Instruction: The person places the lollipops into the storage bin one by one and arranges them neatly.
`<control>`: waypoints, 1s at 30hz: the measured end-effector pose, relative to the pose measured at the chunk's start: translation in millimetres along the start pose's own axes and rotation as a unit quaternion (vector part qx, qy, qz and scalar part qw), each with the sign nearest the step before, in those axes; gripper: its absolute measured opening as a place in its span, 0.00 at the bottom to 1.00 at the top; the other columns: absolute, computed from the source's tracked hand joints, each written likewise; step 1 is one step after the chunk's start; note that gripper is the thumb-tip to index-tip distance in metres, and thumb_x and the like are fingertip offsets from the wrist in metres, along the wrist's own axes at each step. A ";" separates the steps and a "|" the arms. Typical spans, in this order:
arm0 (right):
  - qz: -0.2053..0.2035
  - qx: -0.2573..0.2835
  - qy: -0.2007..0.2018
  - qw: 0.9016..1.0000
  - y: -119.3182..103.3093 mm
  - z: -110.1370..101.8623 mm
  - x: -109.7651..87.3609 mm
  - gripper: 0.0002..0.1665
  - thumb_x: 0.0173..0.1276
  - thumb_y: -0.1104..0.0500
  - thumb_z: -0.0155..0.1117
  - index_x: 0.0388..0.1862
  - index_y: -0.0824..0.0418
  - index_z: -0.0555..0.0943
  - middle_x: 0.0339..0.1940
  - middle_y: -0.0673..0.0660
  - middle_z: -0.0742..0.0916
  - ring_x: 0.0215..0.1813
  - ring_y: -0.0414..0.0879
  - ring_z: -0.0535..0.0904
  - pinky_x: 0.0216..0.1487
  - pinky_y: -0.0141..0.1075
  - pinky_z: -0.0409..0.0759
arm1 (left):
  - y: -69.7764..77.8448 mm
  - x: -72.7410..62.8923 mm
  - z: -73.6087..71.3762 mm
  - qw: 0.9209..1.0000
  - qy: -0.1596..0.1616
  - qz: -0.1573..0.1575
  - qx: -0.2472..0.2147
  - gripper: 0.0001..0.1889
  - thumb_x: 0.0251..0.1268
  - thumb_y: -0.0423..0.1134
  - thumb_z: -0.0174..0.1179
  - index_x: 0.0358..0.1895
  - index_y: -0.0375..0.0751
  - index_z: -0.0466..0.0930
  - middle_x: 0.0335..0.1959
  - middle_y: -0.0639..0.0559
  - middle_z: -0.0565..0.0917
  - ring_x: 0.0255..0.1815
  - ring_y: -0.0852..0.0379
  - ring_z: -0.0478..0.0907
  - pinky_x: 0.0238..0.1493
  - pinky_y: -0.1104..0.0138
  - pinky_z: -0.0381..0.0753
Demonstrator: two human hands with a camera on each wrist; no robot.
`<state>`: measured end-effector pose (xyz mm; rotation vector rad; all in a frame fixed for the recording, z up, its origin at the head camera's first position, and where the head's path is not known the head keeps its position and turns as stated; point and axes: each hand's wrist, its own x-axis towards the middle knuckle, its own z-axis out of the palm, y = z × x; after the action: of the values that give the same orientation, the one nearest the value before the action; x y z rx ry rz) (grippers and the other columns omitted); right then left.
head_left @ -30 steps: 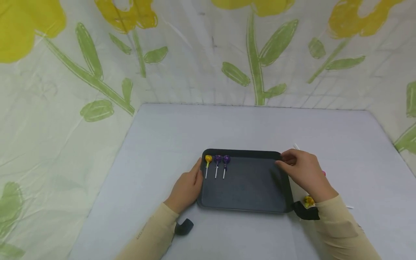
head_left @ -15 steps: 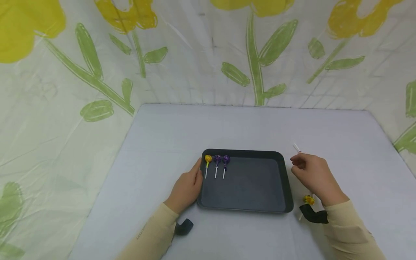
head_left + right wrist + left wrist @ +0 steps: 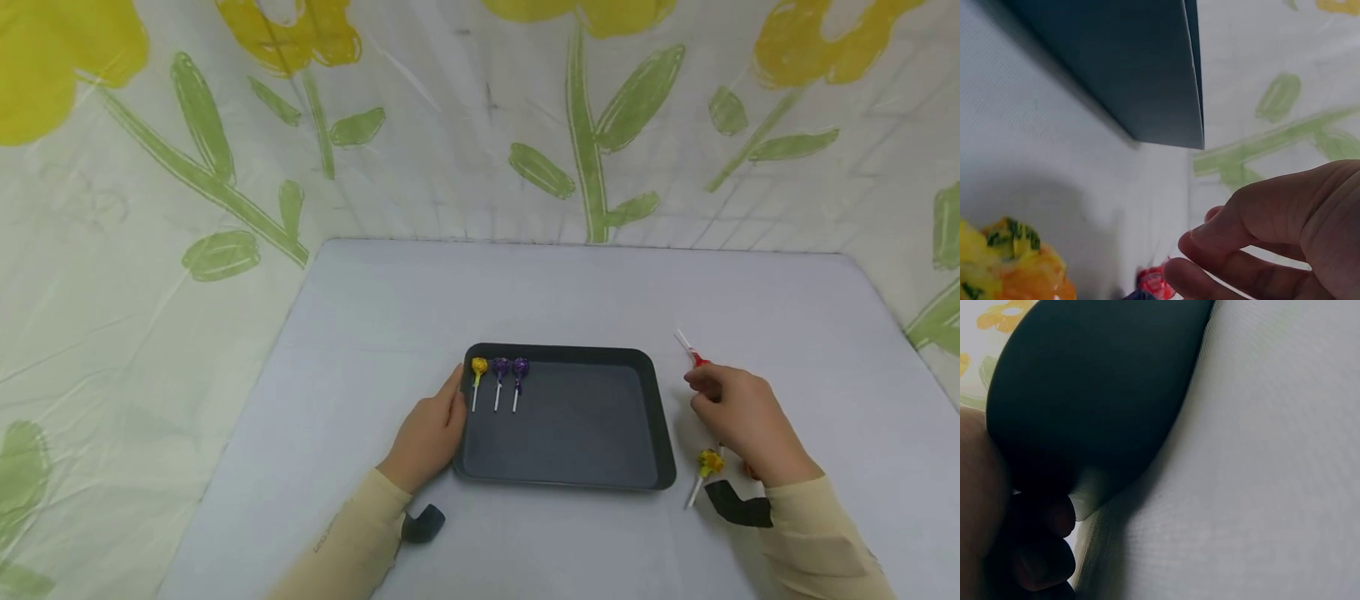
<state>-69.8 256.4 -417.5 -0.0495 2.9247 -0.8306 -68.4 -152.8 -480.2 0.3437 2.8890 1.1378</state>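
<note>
A dark grey tray (image 3: 585, 425) lies on the table. In its far left corner, a yellow lollipop (image 3: 478, 367) and two purple lollipops (image 3: 500, 367) stand side by side, sticks toward me. My left hand (image 3: 426, 435) grips the tray's left side; the left wrist view shows curled fingers (image 3: 1044, 562) at its edge. Right of the tray, my right hand (image 3: 746, 423) is over the table with bent fingers and nothing between them. Just beyond its fingertips is a red lollipop (image 3: 699, 359), partly hidden. A yellow lollipop (image 3: 710, 462) lies below that hand, near my wrist.
In the right wrist view, a dark blue wrapper (image 3: 1140, 295) shows beside the red one. Something reddish peeks out under my right wrist. A white cloth with painted flowers (image 3: 592, 150) hangs behind the table (image 3: 450, 292). Black straps (image 3: 738, 505) sit at both wrists.
My right hand has left the tray's far right corner and moved right and nearer me, uncovering the red lollipop and more of the yellow one. My left hand stays at the tray.
</note>
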 end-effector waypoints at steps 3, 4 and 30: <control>0.006 -0.003 0.001 1.000 3.6 -0.1 -2.7 0.19 0.68 0.67 0.60 0.56 0.73 0.84 0.49 0.69 0.89 0.48 0.61 0.85 0.43 0.48 0.81 | 0.3 0.1 -0.4 1.000 0.000 0.000 -0.001 0.28 0.84 0.38 0.45 0.82 0.35 0.61 0.13 0.61 0.63 0.13 0.64 0.56 0.18 0.67 0.58; 0.009 -0.004 0.001 1.000 4.8 0.0 -3.4 0.19 0.68 0.67 0.61 0.56 0.74 0.84 0.50 0.70 0.89 0.48 0.62 0.84 0.45 0.50 0.82 | 0.5 0.3 -0.9 1.000 0.000 -0.001 -0.001 0.28 0.84 0.38 0.45 0.82 0.35 0.61 0.13 0.61 0.63 0.13 0.64 0.56 0.18 0.67 0.58; 0.047 -0.044 -0.001 0.998 23.6 3.0 -14.8 0.20 0.65 0.70 0.66 0.57 0.75 0.83 0.51 0.75 0.85 0.42 0.59 0.79 0.42 0.52 0.80 | 2.1 0.1 -1.8 1.000 -0.006 -0.008 -0.007 0.28 0.85 0.38 0.45 0.82 0.35 0.61 0.13 0.61 0.63 0.13 0.63 0.56 0.18 0.67 0.58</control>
<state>-54.9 275.8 -431.1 0.0806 2.9351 -0.6876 -68.3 -152.5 -477.5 0.3245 2.8670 1.1499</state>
